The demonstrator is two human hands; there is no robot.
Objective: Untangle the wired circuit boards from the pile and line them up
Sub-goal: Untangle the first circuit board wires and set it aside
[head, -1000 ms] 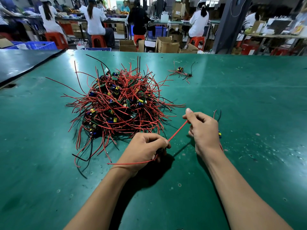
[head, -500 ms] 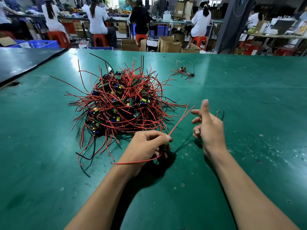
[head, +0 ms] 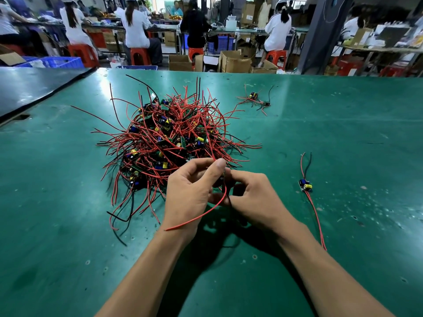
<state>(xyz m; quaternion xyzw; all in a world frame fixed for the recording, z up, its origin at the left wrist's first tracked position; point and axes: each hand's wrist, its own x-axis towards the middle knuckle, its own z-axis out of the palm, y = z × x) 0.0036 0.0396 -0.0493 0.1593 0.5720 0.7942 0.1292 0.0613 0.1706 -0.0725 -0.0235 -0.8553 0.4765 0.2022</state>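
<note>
Red-and-black tangled pile of wired circuit boards [head: 164, 143] looks barely reduced on the green counter [head: 343, 138]. One freed board [head: 305, 186] lies to its right. Left hand [head: 190, 193] and right hand [head: 256, 197] each have their grip clamped on another red-wired board [head: 206, 213].

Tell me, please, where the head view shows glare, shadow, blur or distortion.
Head view: glare streaks the far table; the left hand and right hand, gripping a wire, cast a dark shadow beneath; the pile is sharp; background workers are soft; the pillar leans, likely lens distortion.

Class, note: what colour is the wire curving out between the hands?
The wire is red, clearest in the head view.
</note>
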